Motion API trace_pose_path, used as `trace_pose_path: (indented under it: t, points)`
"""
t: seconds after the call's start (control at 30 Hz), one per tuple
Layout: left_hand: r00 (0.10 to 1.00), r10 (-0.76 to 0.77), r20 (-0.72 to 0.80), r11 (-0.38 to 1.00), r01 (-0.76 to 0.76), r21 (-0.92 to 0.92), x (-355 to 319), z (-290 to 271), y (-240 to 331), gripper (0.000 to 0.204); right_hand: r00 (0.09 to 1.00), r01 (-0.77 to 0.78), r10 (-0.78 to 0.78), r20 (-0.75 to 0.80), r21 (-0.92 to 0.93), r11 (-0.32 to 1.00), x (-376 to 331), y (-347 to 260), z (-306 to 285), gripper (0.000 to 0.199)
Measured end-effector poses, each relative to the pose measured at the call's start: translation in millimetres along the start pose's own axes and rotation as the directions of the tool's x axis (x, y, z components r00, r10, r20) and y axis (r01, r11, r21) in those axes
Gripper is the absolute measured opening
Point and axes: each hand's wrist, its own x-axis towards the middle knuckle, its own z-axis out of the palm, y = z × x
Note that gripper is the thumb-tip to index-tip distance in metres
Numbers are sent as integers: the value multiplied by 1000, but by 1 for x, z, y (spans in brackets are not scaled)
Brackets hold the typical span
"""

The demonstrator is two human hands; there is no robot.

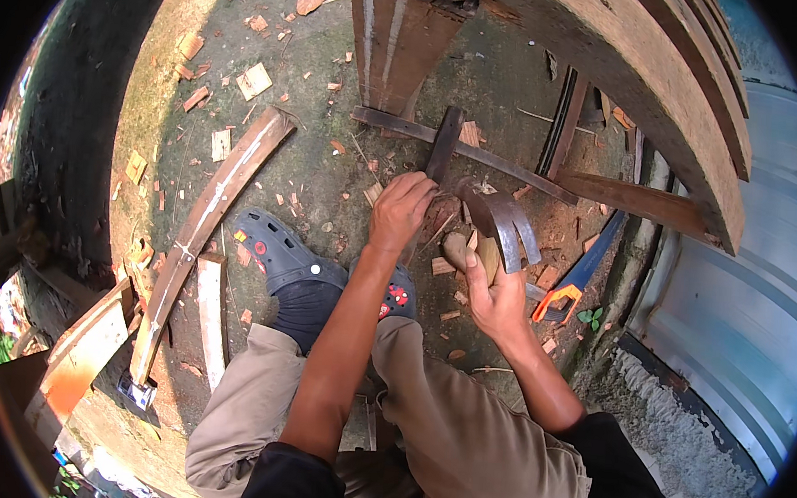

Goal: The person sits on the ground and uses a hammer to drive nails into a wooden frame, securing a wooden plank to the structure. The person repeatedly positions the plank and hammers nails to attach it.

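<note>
- Khaki trousers [460, 435] and dark sleeves fill the lower edge, nearest the camera; the person crouches over a dirt floor [323, 144] strewn with wood chips.
- At far left a long curved wooden slat [201, 228] lies on the ground, its long axis running from lower left, beside a small metal tool head [137, 391], up to upper right.
- Just beside it lies a shorter pale plank [211, 315], running near to far.
- Two dark clogs [284, 256] stand on the floor, one largely hidden behind the left forearm.
- The left hand [401, 208] presses down on a small reddish wood piece [437, 222], fingers curled over it; whether they truly clench it I cannot tell.
- That piece rests near the crossing of a dark upright batten [443, 142] and a long thin lath [477, 153] that runs from left down to the right.
- The right hand [496, 301] is clenched round the pale wooden handle [471, 253] of an adze.
- Its curved steel blade [505, 224] arches above the hand; the handle's long axis runs from the hand away up-left toward the wood piece, and the blade's end points down to the right.
- Further right an orange-handled handsaw [579, 278] lies on the ground, blade pointing up-right.
- Heavy curved timbers [645, 91] and a corrugated metal sheet [742, 297] close the right side.
</note>
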Motion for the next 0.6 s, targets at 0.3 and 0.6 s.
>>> trace_pose_path:
  t: [0.3, 0.6]
  points:
    - [952, -282, -123, 946, 254, -203, 0, -6, 11, 12, 971, -235, 238, -33, 67, 970, -27, 21, 1, 28]
    - [590, -806, 53, 431, 645, -631, -18, -24, -1, 28, 885, -465, 462, 53, 158, 871, -53, 51, 14, 32]
